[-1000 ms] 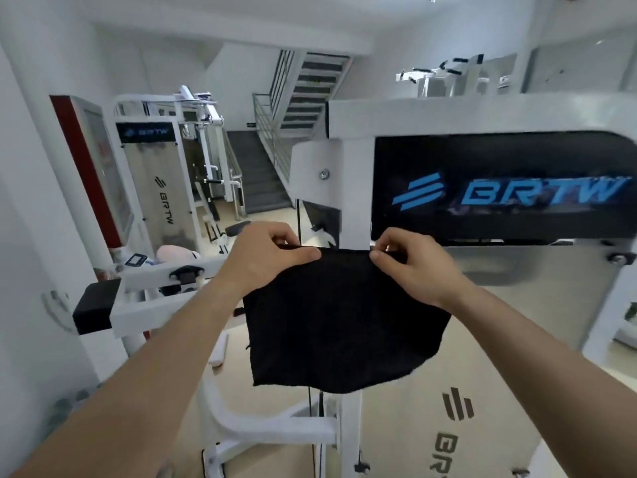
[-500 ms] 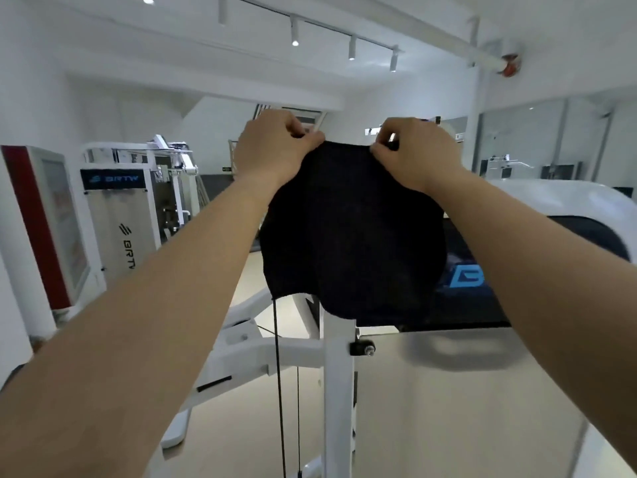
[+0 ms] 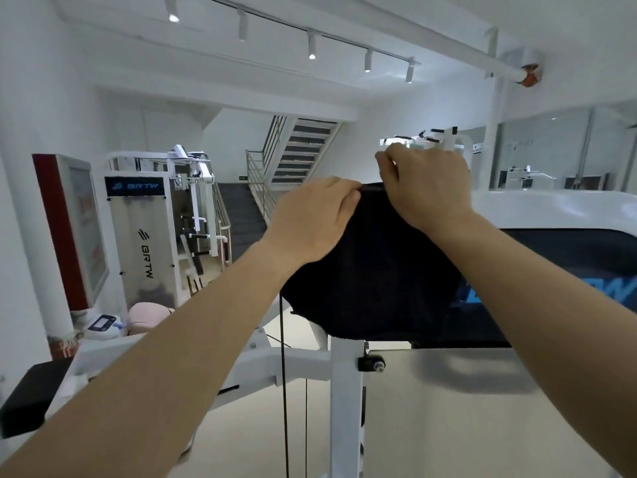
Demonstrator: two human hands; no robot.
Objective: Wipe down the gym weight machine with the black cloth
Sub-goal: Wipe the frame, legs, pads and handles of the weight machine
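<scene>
A black cloth [image 3: 375,270] hangs in front of me, held up by its top edge. My left hand [image 3: 310,222] pinches the top left part of that edge. Just to its right, my right hand [image 3: 424,184] pinches the top right part, slightly higher. Behind the cloth stands the white weight machine [image 3: 551,205], with a rounded white top, a black panel with blue letters and a white upright post [image 3: 346,408]. The cloth covers the machine's upper left corner; whether it touches the machine I cannot tell.
A black cable [image 3: 283,391] hangs left of the post. The machine's white arm [image 3: 262,367] with a black pad [image 3: 31,395] reaches out to the lower left. A second white machine [image 3: 144,229] and a staircase [image 3: 296,157] stand further back.
Over the last second both hands lifted the cloth from below the black panel to the machine's top. In the last half second the hands came closer together and the view tilted.
</scene>
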